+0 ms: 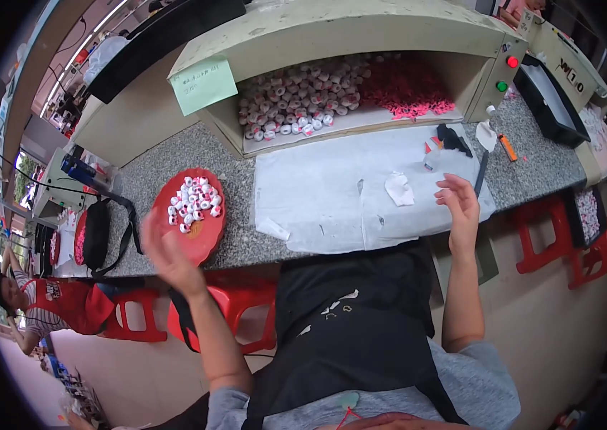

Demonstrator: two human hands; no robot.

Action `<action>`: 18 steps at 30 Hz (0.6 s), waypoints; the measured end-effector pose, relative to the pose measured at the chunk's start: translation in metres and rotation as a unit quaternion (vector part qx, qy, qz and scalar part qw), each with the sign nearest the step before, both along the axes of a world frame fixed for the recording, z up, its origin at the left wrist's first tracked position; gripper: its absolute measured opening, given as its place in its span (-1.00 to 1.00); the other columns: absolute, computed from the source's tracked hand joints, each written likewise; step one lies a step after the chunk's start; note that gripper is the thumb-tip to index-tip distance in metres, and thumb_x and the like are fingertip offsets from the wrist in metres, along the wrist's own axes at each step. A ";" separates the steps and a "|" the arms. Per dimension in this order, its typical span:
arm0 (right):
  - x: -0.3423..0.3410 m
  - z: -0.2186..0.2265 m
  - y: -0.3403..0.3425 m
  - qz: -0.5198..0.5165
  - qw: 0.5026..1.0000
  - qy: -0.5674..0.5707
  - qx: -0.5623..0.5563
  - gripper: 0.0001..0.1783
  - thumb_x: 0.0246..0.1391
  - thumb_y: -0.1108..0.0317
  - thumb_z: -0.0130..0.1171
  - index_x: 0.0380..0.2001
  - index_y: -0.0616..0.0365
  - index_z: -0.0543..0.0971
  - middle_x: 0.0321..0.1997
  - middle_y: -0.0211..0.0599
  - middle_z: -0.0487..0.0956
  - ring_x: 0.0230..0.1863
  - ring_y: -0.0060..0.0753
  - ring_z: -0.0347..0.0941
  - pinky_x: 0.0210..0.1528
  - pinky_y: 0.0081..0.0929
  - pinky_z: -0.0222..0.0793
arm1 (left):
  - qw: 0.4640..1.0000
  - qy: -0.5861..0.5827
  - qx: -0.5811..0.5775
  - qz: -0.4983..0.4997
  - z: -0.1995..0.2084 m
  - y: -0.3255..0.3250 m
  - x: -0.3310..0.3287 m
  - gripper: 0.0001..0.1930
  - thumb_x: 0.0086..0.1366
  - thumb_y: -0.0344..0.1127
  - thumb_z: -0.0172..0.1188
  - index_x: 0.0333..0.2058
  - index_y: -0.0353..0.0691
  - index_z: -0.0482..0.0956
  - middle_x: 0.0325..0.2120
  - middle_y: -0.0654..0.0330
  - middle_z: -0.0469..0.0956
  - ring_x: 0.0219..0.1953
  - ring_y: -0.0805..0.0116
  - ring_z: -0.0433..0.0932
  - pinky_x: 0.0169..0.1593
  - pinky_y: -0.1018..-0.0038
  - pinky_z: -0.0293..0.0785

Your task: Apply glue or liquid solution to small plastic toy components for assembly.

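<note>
My left hand [172, 259] is raised at the left edge of a red plate [207, 240], blurred by motion, with its fingers stretched out and nothing visible in them. The plate holds several small white rounded pieces [194, 201] with pink marks. Over the right part of a white cloth [303, 193], my right hand [461, 213] is lifted with its fingers loosely bent and apart, holding nothing. A crumpled white scrap [399, 189] lies left of it. Beyond the hand are a small clear container [432, 162] and a black cloth [454, 140].
A beige box-like station [346, 32] holds a heap of white pieces [296, 97] and a pink heap [407, 86]. An orange-handled tool [508, 147] and a black tray [551, 100] lie right. A black bag [97, 233] is left, red stools [235, 304] below, another person [53, 301] far left.
</note>
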State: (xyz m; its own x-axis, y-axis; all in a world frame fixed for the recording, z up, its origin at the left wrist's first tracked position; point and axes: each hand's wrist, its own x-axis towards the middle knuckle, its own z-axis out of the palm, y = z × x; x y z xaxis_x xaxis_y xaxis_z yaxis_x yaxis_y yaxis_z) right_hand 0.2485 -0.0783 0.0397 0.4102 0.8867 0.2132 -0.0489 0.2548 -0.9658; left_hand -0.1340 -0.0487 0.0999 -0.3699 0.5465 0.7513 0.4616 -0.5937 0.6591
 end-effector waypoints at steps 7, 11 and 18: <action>0.019 -0.019 0.040 -0.123 0.971 -0.203 -0.006 -0.47 -0.20 0.50 -0.01 -0.06 0.18 0.17 -0.02 -0.24 0.19 0.00 -0.35 0.11 -0.02 -0.39 0.05 | 0.894 0.409 -0.061 -0.174 -0.009 0.158 0.144 -0.70 -0.02 -0.39 0.05 -0.22 -0.11 0.39 -0.20 0.10 0.33 -0.06 0.07 0.19 -0.01 0.28 0.10; 0.014 -0.033 0.060 -0.109 0.954 -0.277 -0.019 -0.44 -0.23 0.50 0.02 -0.06 0.21 0.16 0.00 -0.22 0.18 0.03 -0.31 0.10 0.01 -0.38 0.04 | 0.836 0.548 -0.020 0.001 -0.030 0.248 0.183 -0.67 -0.01 -0.30 -0.01 -0.19 -0.08 0.37 -0.14 0.05 0.27 -0.05 0.07 0.20 -0.03 0.25 0.12; 0.019 -0.040 0.068 -0.095 0.943 -0.316 -0.032 -0.45 -0.25 0.51 0.06 -0.09 0.28 0.18 -0.07 -0.10 0.25 -0.01 -0.16 0.15 -0.01 -0.43 0.06 | 0.845 0.531 0.017 0.056 -0.053 0.307 0.207 -0.71 0.04 -0.32 -0.09 -0.20 -0.06 0.39 -0.23 0.07 0.35 -0.17 0.14 0.34 -0.11 0.34 0.25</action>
